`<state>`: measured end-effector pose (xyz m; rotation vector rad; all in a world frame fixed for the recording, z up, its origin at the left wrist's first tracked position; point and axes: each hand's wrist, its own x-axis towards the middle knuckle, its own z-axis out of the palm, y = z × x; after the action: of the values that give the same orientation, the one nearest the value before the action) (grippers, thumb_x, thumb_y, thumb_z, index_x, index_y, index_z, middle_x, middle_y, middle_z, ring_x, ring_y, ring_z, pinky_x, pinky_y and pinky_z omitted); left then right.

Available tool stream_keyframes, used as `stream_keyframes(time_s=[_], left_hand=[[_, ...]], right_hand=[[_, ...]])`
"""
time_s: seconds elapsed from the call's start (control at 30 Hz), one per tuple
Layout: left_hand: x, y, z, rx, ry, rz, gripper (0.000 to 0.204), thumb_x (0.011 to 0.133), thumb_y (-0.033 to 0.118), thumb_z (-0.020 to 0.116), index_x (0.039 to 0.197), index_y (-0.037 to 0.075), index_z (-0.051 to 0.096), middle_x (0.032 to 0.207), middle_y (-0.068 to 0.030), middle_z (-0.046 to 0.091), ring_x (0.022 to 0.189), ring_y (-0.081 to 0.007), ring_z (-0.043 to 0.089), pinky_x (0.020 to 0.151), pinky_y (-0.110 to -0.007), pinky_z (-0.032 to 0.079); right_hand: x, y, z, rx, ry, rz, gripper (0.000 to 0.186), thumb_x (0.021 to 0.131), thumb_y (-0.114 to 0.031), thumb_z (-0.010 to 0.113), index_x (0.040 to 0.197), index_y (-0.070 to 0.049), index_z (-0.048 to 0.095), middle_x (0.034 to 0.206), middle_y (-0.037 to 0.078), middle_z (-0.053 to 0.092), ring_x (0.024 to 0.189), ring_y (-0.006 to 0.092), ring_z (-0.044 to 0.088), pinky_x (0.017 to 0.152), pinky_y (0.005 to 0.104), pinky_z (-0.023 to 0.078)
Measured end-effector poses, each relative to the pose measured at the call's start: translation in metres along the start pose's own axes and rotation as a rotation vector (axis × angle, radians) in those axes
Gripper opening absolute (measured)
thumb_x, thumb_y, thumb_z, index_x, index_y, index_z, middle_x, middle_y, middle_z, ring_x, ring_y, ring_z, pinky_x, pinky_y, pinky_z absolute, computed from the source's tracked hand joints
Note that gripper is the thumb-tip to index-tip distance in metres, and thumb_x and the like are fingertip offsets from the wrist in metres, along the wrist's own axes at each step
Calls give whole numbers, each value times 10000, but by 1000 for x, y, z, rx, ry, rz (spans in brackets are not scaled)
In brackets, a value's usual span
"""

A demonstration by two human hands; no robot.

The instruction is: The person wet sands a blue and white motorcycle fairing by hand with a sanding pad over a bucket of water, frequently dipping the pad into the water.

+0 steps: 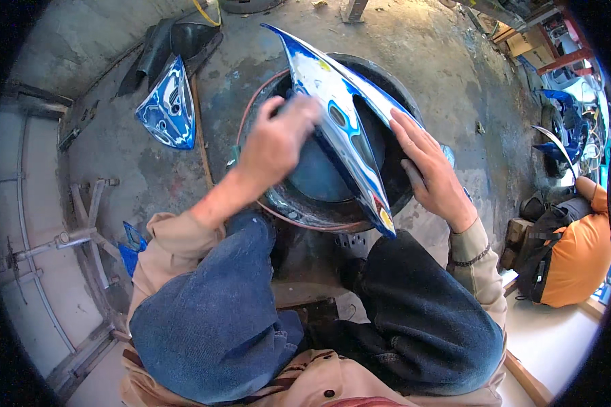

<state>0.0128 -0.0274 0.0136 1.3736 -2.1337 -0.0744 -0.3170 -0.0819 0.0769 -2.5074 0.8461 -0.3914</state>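
Observation:
A long, pointed blue and white motorcycle fairing panel (346,129) lies across a round black tub (268,190). The paint is patchy, with white and yellowish areas, and there is an oval hole near the middle. My left hand (275,139) is on the panel's upper left side; its fingertips are smeared by motion, and whether anything is under them cannot be made out. Along the right edge rests my right hand (434,166), fingers stretched out against the panel and thumb apart. Inside the tub, below the panel, a dark bluish surface shows.
Another blue and white panel (170,108) lies on the concrete floor at left, beside a black sheet (176,44) and a wooden stick (200,136). A metal frame (91,234) stands far left. At right, a person in an orange top (580,251) sits close by.

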Motion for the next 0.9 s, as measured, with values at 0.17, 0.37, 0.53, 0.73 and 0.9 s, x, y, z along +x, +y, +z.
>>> stream_keyframes(time_s=[0.17, 0.37, 0.53, 0.73, 0.9], left_hand=[[-7, 29, 6, -215, -74, 197, 389, 1035, 58, 594, 1398, 49, 733, 1493, -200, 714, 1451, -335, 649, 1239, -520, 452], [3, 5, -4, -74, -111, 227, 358, 1050, 68, 571, 1366, 113, 735, 1517, -121, 720, 1473, -254, 644, 1235, -545, 417], [5, -13, 10, -98, -35, 135, 336, 1104, 94, 567, 1410, 70, 704, 1539, -186, 687, 1481, -320, 627, 1224, -551, 447], [-3, 11, -12, -85, -183, 341, 357, 1088, 129, 603, 1421, 150, 729, 1541, -78, 712, 1467, -217, 649, 1207, -525, 446], [20, -41, -5, -57, -72, -31, 345, 1083, 87, 602, 1405, 108, 721, 1482, -138, 730, 1368, -339, 691, 1135, -524, 469]], right_hand=[[1, 3, -1, 20, 6, 10, 790, 941, 78, 615, 1700, -52, 439, 1782, 201, 404, 1646, 404, 385, 1341, 538, 315], [2, 1, 0, 40, -1, 16, 772, 938, 90, 603, 1686, -45, 467, 1776, 207, 414, 1647, 406, 386, 1337, 528, 319], [2, 3, -1, 35, 5, 16, 792, 921, 97, 607, 1687, -43, 465, 1775, 211, 415, 1649, 408, 385, 1338, 522, 316], [1, 0, -5, 29, -8, 30, 841, 887, 123, 588, 1697, -57, 455, 1778, 201, 415, 1648, 411, 383, 1342, 537, 309], [2, 0, -3, 30, -2, 25, 846, 883, 126, 584, 1698, -66, 459, 1779, 194, 415, 1650, 411, 381, 1340, 546, 309]])
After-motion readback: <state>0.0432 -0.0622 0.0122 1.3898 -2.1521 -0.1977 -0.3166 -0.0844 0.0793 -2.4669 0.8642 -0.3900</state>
